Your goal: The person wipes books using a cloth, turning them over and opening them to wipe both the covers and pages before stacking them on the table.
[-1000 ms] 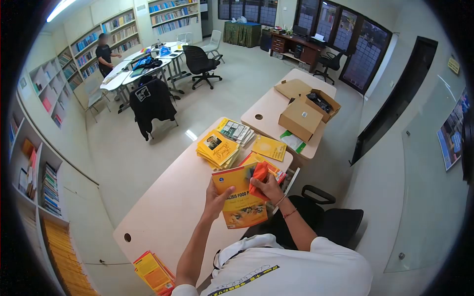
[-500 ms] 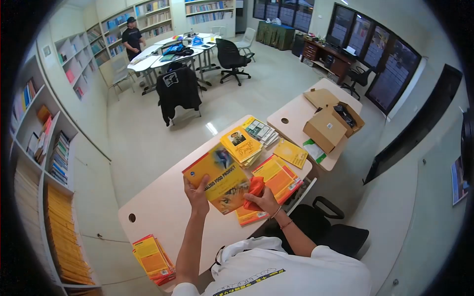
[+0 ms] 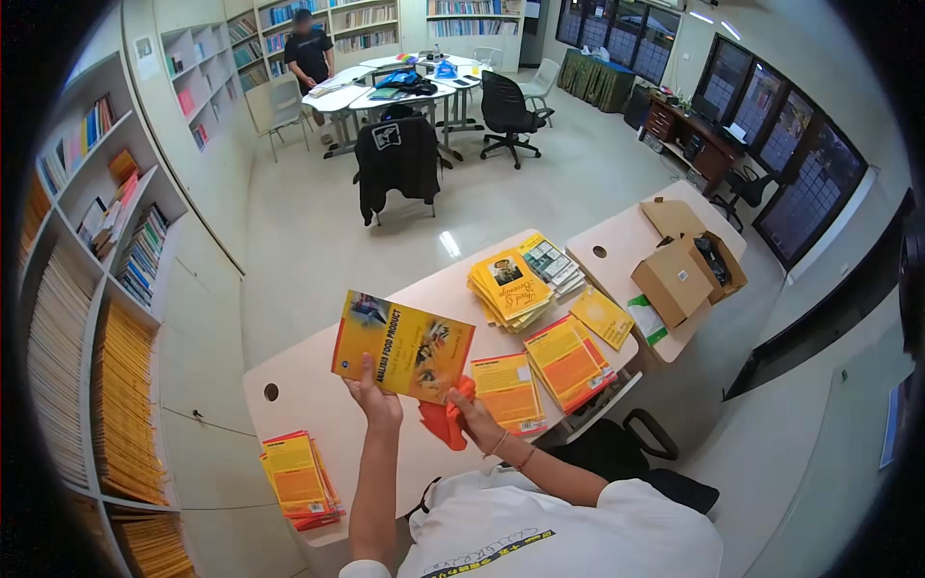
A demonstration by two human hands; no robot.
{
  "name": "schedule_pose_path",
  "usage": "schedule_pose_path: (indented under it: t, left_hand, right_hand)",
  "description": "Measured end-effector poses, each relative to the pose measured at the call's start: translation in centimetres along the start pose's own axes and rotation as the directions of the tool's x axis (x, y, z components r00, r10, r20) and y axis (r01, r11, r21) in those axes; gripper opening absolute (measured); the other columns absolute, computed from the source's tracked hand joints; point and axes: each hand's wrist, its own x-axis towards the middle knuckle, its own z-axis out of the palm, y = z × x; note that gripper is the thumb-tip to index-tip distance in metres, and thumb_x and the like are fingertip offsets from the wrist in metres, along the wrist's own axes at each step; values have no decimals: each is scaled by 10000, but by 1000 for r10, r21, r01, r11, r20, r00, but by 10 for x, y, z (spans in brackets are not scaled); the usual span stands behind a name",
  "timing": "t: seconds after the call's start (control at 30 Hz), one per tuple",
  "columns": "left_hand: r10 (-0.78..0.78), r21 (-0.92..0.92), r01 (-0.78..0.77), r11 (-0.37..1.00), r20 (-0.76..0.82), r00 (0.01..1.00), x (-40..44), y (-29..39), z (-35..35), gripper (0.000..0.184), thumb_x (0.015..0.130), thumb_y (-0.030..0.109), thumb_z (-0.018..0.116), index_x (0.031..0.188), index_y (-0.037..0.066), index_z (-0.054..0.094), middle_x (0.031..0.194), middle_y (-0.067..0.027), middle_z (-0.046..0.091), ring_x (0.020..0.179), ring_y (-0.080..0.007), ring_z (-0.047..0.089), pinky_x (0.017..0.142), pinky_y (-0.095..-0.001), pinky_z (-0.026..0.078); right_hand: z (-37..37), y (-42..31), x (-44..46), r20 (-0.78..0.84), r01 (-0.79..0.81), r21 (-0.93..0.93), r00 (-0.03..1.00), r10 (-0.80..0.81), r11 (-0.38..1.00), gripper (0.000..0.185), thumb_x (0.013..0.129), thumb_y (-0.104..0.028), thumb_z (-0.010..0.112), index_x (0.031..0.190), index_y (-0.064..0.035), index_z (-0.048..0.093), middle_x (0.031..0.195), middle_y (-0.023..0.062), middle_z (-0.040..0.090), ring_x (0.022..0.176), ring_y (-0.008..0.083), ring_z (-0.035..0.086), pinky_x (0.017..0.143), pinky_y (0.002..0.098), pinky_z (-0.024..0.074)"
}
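My left hand [image 3: 378, 397] grips the lower left edge of a yellow and red book [image 3: 403, 345], its thumb on the cover. The cover reads "Analisis Food Product", and the book is held up, tilted, over the table. Bunched in my right hand [image 3: 476, 420] is an orange cloth [image 3: 443, 424], close against the book's lower right corner. On the table just right of this hand lie an orange and yellow book [image 3: 508, 390] and a stack of similar books [image 3: 568, 358].
The pale table [image 3: 318, 385] also bears a book stack [image 3: 301, 477] at its near left, yellow books [image 3: 506, 289] at the back and a yellow book [image 3: 602, 318]. An open cardboard box [image 3: 674, 279] stands on the second table. A person [image 3: 308, 56] stands by the far tables.
The book has turned counterclockwise and shifted left in my left hand's grip. My right hand moved left and down with the cloth, uncovering the books on the right. The view has shifted too.
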Motion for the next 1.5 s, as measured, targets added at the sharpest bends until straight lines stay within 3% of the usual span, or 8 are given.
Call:
schedule_pose_path:
  t: [0.4,0.63,0.83,0.9,1.03,1.17,1.33,1.5]
  left_hand:
    - [-26,198,15,980,51,998,-9,-2,-41,398,873,102,677,1184,138,431,1051,-47,609,839,-131,652,701,-214,541]
    - [-129,283,133,950,-30,991,-9,6,-80,327,891,90,632,1165,114,455,1046,-43,599,804,-111,632,656,-193,515]
    - [-295,238,276,931,45,955,-29,-29,-77,232,964,172,529,1183,112,483,1053,-48,604,865,-87,604,693,-213,494]
    - [-320,230,300,926,56,946,-34,-30,-71,233,973,196,510,1190,116,487,1061,-43,603,878,-86,600,707,-220,494]
    - [-371,182,354,917,65,926,-37,-23,-65,260,999,266,455,1213,125,497,1084,-27,601,916,-83,588,747,-241,494]
    - [-425,342,361,867,134,895,-32,-13,-77,305,1007,317,411,1234,136,505,1118,-16,589,980,-92,564,783,-267,483]
    - [-337,267,305,914,83,938,-29,-10,-71,293,1004,325,416,1201,138,526,1114,-16,587,957,-101,567,754,-266,477]
    - [-367,290,337,896,55,928,-21,0,-84,294,997,359,432,1156,140,546,1089,-15,604,903,-105,582,732,-250,471]
  right_hand:
    - [4,-50,31,-366,147,81,925,-108,986,325,862,-401,632,877,-77,628,785,22,624,674,99,557,588,203,453]
    - [-7,-19,41,-97,345,-106,930,-355,933,250,828,-227,567,1011,-56,576,911,61,599,786,150,558,711,240,441]
    - [8,41,36,360,689,-587,693,-624,426,547,768,-127,514,1306,-32,476,1204,136,570,1027,221,567,939,310,426]
    - [45,27,1,462,420,-886,821,-336,-195,738,790,-183,521,1477,-50,287,1527,141,279,1391,285,280,1130,416,214]
    - [40,23,38,481,491,-870,835,-267,-32,762,827,-222,500,1520,-110,203,1602,98,64,1463,319,55,1149,492,91]
    - [29,20,73,337,460,-515,885,-323,723,779,826,-212,496,1532,-156,172,1608,85,45,1464,355,-69,1101,617,56]
    - [50,45,36,546,629,-749,764,-345,208,745,853,-195,487,1523,-100,175,1568,155,153,1414,375,172,1131,434,177]
    - [72,42,47,486,631,-722,754,-442,284,669,845,-211,493,1465,-58,291,1525,167,239,1329,371,287,1078,450,232]
